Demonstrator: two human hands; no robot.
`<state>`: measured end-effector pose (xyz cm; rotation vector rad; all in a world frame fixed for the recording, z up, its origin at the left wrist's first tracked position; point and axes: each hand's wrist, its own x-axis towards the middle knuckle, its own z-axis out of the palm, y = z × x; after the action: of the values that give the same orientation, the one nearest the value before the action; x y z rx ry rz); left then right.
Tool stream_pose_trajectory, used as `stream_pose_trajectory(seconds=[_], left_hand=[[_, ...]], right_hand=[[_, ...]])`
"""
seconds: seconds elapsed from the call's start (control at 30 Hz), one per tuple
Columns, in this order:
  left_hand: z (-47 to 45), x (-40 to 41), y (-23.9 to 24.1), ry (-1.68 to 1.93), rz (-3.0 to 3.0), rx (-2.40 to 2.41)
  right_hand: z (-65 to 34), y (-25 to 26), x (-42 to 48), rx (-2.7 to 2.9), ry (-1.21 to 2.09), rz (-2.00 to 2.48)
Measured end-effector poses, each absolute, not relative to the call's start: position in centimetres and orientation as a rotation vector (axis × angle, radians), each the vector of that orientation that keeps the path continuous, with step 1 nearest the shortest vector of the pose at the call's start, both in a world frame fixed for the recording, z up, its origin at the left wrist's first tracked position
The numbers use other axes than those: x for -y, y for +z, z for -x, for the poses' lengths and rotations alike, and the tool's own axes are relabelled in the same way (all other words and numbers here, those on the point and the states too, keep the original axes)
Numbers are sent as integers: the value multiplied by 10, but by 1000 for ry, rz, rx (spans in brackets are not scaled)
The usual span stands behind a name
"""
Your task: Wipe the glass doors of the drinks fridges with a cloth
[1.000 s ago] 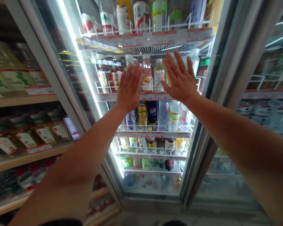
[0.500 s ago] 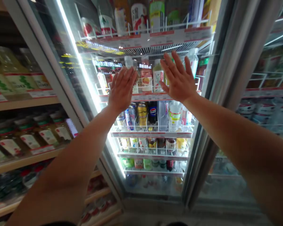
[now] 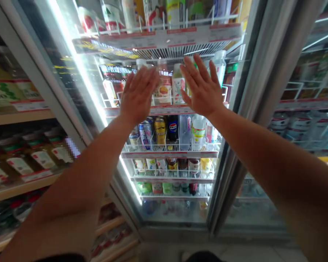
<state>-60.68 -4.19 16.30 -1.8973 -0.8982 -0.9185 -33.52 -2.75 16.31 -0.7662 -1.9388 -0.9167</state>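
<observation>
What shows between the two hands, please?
In the head view, a pinkish bottle and a greenish bottle on the shelf beyond show between the left hand and right hand.

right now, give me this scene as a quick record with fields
left hand: raised, flat, nothing visibly held
right hand: raised, fingers spread, nothing visibly held
cooler: lit, stocked with drinks
contact: cannot tell whether hands touch cooler
gold can: beside dark bottle
wooden shelves: left of cooler, holding bottles
</observation>
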Motion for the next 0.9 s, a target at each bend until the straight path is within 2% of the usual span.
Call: stream_pose_trajectory(seconds=[0.1,0.17,0.37,0.57,0.67,0.77,0.9], left_hand=[[618,30,177,-1181,1732,909],[608,29,169,-1271,1702,886],[577,46,145,-801,1941,741],[590,37,144,-1179,1609,828],[582,44,121,-953,1850,829],[591,49,119,-655,2057,768],[622,37,129,-1002,1638,841]], right_hand=[[335,164,30,1951,-915,805],[335,164,30,1956,-915,813],[335,163,31,1956,-925,799],[333,164,33,1958,-919,811],[331,164,33,1963,-919,780],[329,165,33,1974,-906,760],[326,165,33,1962,-1015,717]])
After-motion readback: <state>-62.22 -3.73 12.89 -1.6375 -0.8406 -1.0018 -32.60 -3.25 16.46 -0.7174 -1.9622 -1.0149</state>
